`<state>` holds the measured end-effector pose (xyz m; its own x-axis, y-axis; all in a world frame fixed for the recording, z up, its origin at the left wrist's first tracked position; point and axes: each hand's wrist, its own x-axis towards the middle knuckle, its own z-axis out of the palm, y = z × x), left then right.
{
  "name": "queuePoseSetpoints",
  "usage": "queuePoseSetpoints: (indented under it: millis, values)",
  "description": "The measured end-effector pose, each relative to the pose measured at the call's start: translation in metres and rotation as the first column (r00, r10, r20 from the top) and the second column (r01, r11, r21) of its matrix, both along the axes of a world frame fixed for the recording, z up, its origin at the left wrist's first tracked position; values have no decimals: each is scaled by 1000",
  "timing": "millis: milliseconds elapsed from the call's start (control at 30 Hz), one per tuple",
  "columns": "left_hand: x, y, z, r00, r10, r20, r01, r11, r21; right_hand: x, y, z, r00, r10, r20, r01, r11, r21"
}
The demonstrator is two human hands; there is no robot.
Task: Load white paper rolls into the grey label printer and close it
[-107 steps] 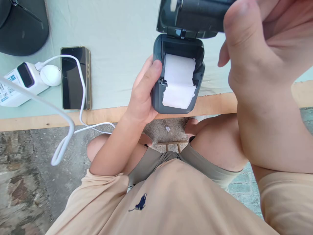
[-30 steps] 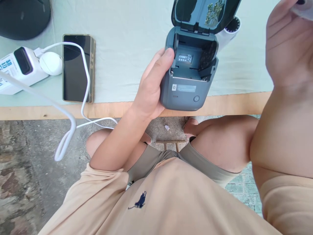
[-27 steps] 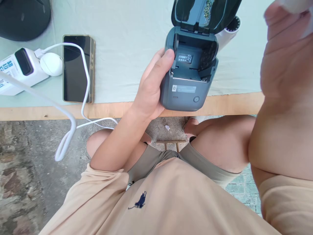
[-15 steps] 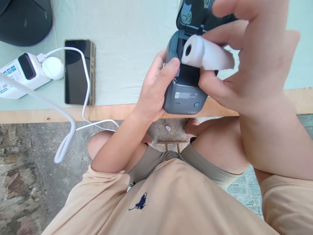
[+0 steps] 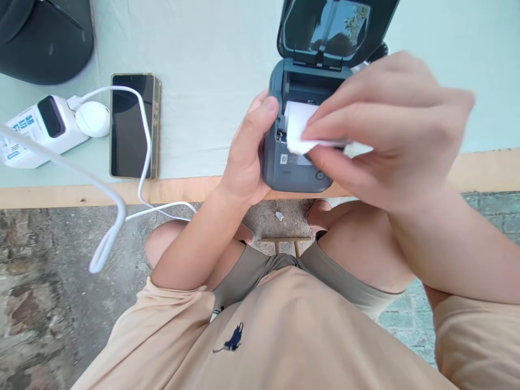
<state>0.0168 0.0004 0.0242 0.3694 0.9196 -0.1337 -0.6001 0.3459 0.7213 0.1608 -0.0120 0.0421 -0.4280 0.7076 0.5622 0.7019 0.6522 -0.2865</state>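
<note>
My left hand is wrapped round the left side of a dark grey-blue label printer, its thumb on the upper edge. The printer's lid stands open at the far side. Inside the compartment is a roll of white paper, with its front end pulled toward me. My right hand pinches that loose paper end between thumb and fingers, above the printer's front edge. The right half of the compartment and most of the roll are hidden behind my fingers.
A phone lies left on the pale tablecloth. Beside it is a white power strip with a charger and a white cable hanging over the wooden table edge. A black object stands top left.
The paper roll has gone from above the printer into its compartment. My right hand has moved down from the roll's body to its loose end. The lid shows more fully.
</note>
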Motion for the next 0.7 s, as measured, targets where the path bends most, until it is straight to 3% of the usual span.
queuePoseSetpoints:
  millis: [167,267,333,400,700]
  values:
    - [-5,2,-4,1000,8,-27,-9,999,-39,-6,-5,2,998,36,-47,-37,999,-33]
    - [-5,1,-5,999,32,-44,-33,999,-24,-5,-4,8,985,-151,-83,144,986,-90]
    - [-5,1,-6,999,18,-41,-18,1000,-8,-5,-3,11,956,-291,-36,280,942,-184]
    - [-6,2,-7,999,3,-47,-2,1000,9,-4,-1,12,944,-331,4,317,900,-299]
    - [-8,1,-12,998,26,-65,-22,998,60,-3,-1,11,990,-132,-57,85,857,-509]
